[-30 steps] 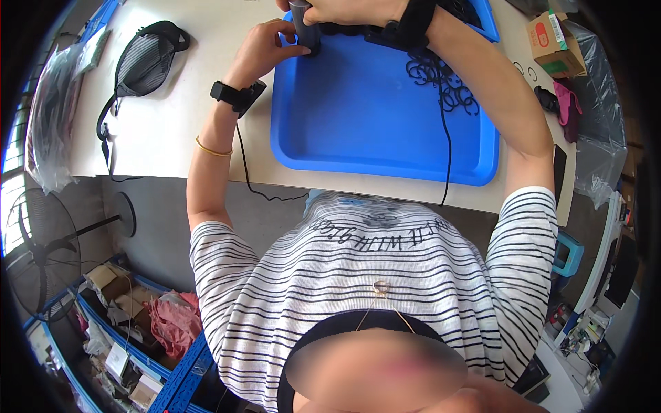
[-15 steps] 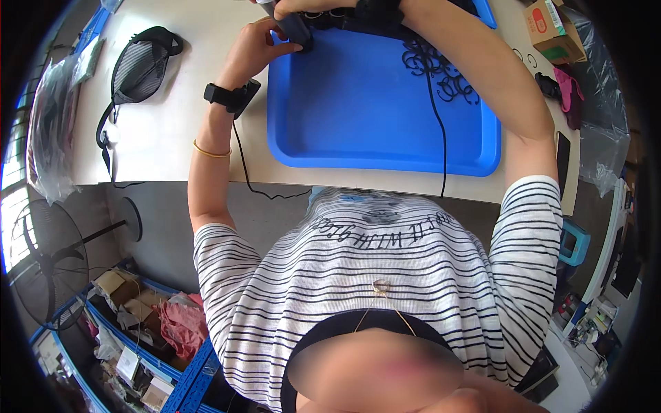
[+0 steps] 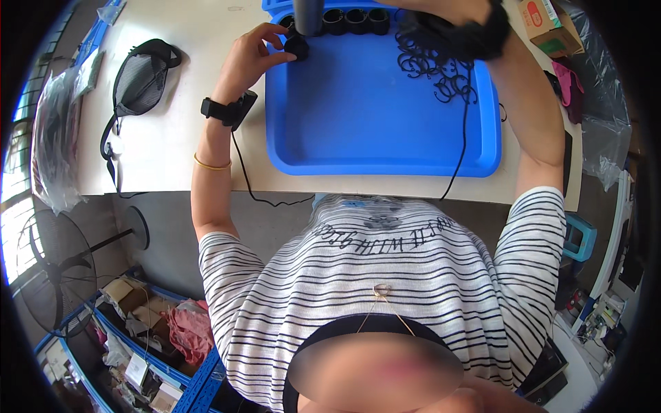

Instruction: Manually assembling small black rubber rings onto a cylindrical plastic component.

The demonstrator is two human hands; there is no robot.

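Observation:
My left hand [image 3: 258, 55] is closed on a short black cylindrical part [image 3: 296, 48], thumb and fingers at its side, in the far left corner of the blue tray [image 3: 382, 169]. Just beyond it stands a dark grey cylinder [image 3: 308, 17], its upper end cut off by the view's edge. A row of hollow black cylindrical parts [image 3: 356, 21] lines the tray's far side. My right hand [image 3: 451, 8] is at the top edge, over the tray's far right; its fingers are partly cut off and blurred. Below it lie several black C-shaped rings [image 3: 420, 65].
A black mesh strapped item [image 3: 141, 77] lies on the table's left [image 3: 172, 138]. A cardboard box [image 3: 547, 27] and a pink cloth item [image 3: 567, 82] are at the far right. Black cables [image 3: 463, 148] hang over the near edge from my wrist devices.
My right hand has left the grey cylinder and moved right, over the rings. My left hand has shifted from the grey cylinder to the black cylindrical part. The far row now shows.

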